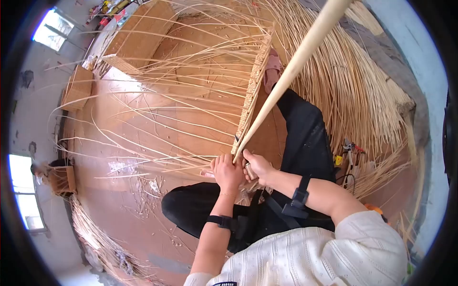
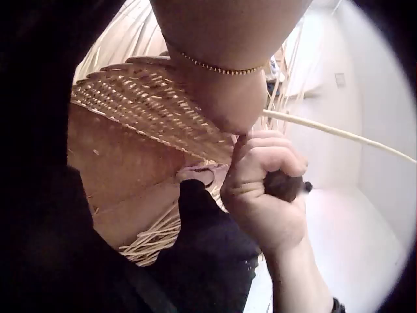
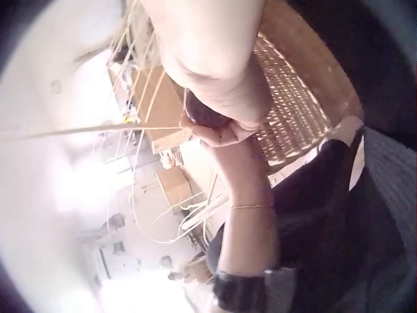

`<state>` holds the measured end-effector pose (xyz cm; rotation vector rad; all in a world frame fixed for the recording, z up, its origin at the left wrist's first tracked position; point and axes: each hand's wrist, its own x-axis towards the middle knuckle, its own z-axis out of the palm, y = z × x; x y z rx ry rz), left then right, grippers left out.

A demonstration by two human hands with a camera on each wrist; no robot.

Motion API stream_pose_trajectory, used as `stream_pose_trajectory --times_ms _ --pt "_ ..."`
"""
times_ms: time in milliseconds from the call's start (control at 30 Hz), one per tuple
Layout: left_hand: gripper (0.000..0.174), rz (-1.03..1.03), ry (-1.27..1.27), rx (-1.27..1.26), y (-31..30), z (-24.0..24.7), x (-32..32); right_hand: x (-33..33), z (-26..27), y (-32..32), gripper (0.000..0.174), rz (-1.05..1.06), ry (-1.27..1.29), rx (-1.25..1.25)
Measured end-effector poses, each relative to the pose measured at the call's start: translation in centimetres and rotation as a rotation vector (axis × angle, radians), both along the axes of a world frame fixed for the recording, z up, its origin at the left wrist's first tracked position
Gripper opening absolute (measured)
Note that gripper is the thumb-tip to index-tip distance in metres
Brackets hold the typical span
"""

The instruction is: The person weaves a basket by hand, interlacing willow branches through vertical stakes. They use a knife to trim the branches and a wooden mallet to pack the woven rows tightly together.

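Note:
A woven wicker panel [image 1: 249, 97] runs away from the person in the head view, long loose rods fanning out to its left. At its near end the left hand [image 1: 227, 171] grips the corner, fingers curled over the weave. From this corner a pale willow rod [image 1: 291, 71] rises up and right, past the camera. Right beside it, the right hand [image 1: 259, 168] holds a short, thick tool handle [image 1: 249, 170]. In the left wrist view the handle [image 2: 283, 186] looks dark inside the curled fingers; the tool's working end is hidden.
A large bundle of rods [image 1: 343, 81] lies at the right. Red-handled pruners [image 1: 352, 147] are near the right knee. Wooden boxes [image 1: 143, 35] stand at the back left. Scraps [image 1: 143, 190] litter the floor, and another bundle [image 1: 100, 233] lies at lower left.

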<state>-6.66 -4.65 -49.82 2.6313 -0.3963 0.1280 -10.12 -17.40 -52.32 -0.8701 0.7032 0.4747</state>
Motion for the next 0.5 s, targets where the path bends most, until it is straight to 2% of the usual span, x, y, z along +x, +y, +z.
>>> stream_pose_trajectory --times_ms 33,67,100,167,200,233,300,367,433,500 --pt "0.025 0.013 0.001 -0.013 0.0 -0.1 -0.3 0.2 2.0 -1.0 0.045 0.024 0.199 0.403" --pt "0.025 -0.022 -0.043 -0.011 0.0 -0.3 -0.5 0.3 2.2 -1.8 0.043 -0.025 0.249 0.697" --pt "0.025 -0.053 -0.088 -0.009 -0.1 -0.6 -0.6 0.4 2.6 -2.1 0.043 -0.007 0.252 0.678" --pt "0.023 -0.019 -0.1 -0.019 -0.4 -1.0 -0.4 0.6 4.0 -2.5 0.043 0.07 0.265 0.331" --pt "0.021 -0.024 -0.096 -0.031 -0.4 -0.9 -0.6 0.7 4.2 -1.4 0.043 0.095 0.177 -0.007" --pt "0.02 -0.032 -0.094 -0.04 -0.3 -1.0 -0.9 0.6 3.9 -1.0 0.043 0.126 0.193 -0.02" --pt "0.019 -0.007 -0.09 -0.033 -0.2 -1.2 -0.9 1.6 3.6 -0.5 0.043 0.103 0.027 -0.204" --pt "0.019 -0.044 -0.086 -0.035 -0.1 -1.2 -1.3 1.8 4.3 -0.8 0.045 0.166 0.056 -0.201" --pt "0.019 -0.029 -0.109 -0.047 0.2 -1.0 -0.9 2.9 5.9 -0.9 0.047 -0.001 0.328 0.19" --pt "0.02 -0.024 -0.095 -0.004 0.5 -0.8 -0.9 2.1 7.5 -2.6 0.045 -0.206 0.5 0.999"
